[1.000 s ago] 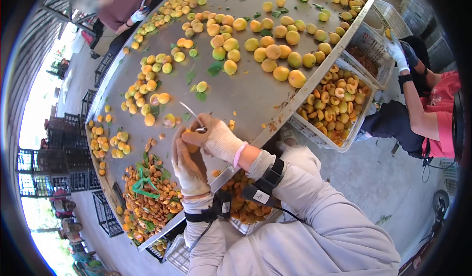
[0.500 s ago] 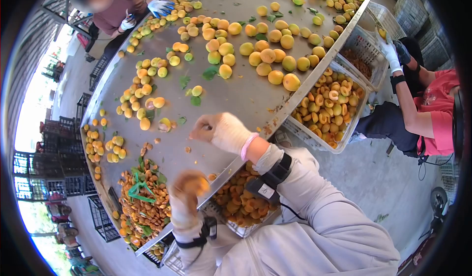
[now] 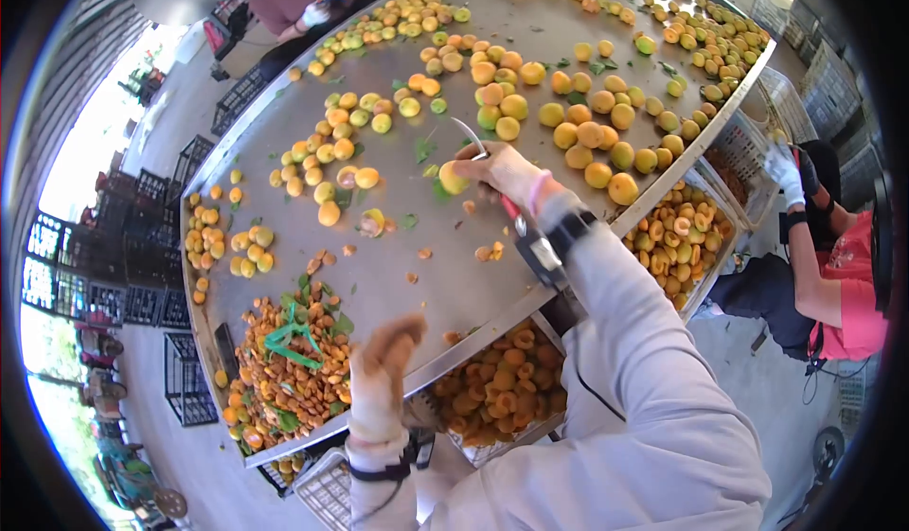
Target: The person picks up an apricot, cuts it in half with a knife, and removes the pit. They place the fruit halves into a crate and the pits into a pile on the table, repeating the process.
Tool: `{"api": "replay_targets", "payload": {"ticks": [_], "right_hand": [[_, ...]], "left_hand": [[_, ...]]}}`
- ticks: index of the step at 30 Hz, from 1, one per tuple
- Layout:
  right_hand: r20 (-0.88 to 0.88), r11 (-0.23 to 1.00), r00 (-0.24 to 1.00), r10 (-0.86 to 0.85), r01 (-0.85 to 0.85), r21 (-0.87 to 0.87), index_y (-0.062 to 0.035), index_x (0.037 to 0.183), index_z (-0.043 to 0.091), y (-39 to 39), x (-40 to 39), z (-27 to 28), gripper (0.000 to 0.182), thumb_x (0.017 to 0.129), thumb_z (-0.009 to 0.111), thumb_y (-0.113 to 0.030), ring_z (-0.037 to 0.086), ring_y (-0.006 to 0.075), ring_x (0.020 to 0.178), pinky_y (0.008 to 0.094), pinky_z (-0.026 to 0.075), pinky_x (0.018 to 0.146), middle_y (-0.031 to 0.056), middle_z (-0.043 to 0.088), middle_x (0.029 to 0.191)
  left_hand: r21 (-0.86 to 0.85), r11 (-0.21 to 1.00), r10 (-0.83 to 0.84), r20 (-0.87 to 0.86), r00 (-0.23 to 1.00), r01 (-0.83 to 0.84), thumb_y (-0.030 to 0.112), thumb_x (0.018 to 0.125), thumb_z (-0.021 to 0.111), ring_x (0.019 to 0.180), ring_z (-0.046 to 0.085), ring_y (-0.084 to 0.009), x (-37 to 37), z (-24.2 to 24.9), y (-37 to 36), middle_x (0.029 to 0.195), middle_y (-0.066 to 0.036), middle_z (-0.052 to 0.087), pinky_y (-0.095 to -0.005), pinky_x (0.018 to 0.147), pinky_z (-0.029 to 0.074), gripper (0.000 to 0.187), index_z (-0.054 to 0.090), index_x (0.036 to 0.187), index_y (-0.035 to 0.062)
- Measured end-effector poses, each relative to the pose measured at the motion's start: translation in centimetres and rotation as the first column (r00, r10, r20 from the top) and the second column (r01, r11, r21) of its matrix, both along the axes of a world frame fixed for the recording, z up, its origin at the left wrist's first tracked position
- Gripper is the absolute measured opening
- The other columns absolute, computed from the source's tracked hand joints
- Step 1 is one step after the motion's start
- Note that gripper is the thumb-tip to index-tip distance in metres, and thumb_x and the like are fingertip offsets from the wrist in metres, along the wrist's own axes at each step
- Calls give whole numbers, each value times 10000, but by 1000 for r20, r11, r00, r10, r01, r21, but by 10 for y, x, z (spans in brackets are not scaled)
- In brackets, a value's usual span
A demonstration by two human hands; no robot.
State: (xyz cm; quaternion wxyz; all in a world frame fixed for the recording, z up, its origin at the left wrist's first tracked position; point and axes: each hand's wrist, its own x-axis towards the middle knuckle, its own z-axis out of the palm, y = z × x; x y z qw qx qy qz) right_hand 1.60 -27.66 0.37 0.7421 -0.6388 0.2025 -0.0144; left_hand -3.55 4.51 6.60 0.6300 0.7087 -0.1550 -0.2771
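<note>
My right hand (image 3: 502, 173) reaches over the metal table, wrapped round red-handled pruning shears (image 3: 511, 207) whose curved silver blade points up and away. At its fingertips is a yellow-orange apricot (image 3: 453, 178). Nearer the table's front edge, my left hand (image 3: 383, 356) is raised with its fingers loosely bent, and nothing shows in them. Below the edge, between my arms, a crate of apricot halves (image 3: 502, 389) is partly covered by my sleeve. Left of my left hand lies a heap of brown pits (image 3: 294, 370) with leaves and a green tie.
Whole apricots (image 3: 592, 133) spread across the metal table (image 3: 417, 238). To the right stands a second crate of halves (image 3: 682, 238), beside a seated person in red (image 3: 843, 285). Another person (image 3: 284, 1) is across the table. Black crates (image 3: 104, 238) are stacked at left.
My right hand has moved up and right to an apricot, and the shears now show in it. The orange fruit blurred at my left hand is gone from it. The view has shifted.
</note>
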Motion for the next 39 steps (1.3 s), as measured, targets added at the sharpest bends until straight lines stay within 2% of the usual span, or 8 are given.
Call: {"api": "replay_targets", "payload": {"ticks": [2,4,7,10,15,19,27,39], "right_hand": [[92,988,994,53,-65,140,-72,1075,628,45,-27,31,376,790,754,-282,522,27,642,193,425,526,0,620,815],[113,982,976,185,-188,17,-52,1046,641,79,-47,47,341,800,738,-267,577,71,683,229,478,584,22,655,835],[320,864,898,302,-116,-491,-49,988,669,108,-67,49,243,819,695,-222,646,138,806,284,517,730,71,693,883],[237,1000,971,-16,16,3,-40,989,647,114,-88,48,151,868,624,-129,560,67,702,240,482,642,-18,594,773],[317,981,933,172,-132,-145,-41,864,666,157,-103,10,113,817,619,-132,655,236,757,321,511,734,119,668,816],[227,962,944,239,-198,-189,-71,865,659,168,-103,16,123,824,597,-169,636,346,783,385,510,743,155,655,802],[155,917,939,307,-248,-314,-59,879,643,164,-99,2,144,813,579,-170,626,380,807,435,503,722,190,651,829],[133,932,933,335,-307,-194,-21,945,636,165,-97,-2,179,791,608,-107,626,390,818,414,514,731,206,660,849]], "left_hand": [[-266,956,98,-90,991,-119,269,954,551,1069,585,-218,19,-5,-21,1180,-122,604,-369,921,465,419,533,1266,-11],[-394,894,136,-215,967,-214,291,966,541,1075,584,-228,21,-8,-41,1219,-134,577,-370,916,479,462,487,1310,-13],[-421,893,72,-215,974,-159,288,965,550,1061,588,-237,19,-22,-52,1225,-168,564,-347,899,512,493,444,1334,-21],[-573,736,45,-490,871,-360,297,972,530,1051,595,-260,22,-44,-33,1199,-180,573,-362,906,516,455,464,1304,-7],[-639,600,-29,-618,785,-481,355,979,504,1034,583,-284,25,-37,-22,1260,-185,524,-422,877,522,521,391,1356,15],[-556,711,104,-523,846,-431,389,978,498,992,584,-262,19,-37,-27,1246,-154,539,-374,794,541,565,369,1386,20],[-345,845,295,-334,895,-408,409,947,561,927,606,-198,8,-19,-43,1130,-126,616,-279,745,529,577,446,1342,4],[-68,994,110,405,908,-90,272,911,652,926,582,-150,9,-21,-36,1098,-138,621,-279,803,493,679,329,1425,-32]]}}
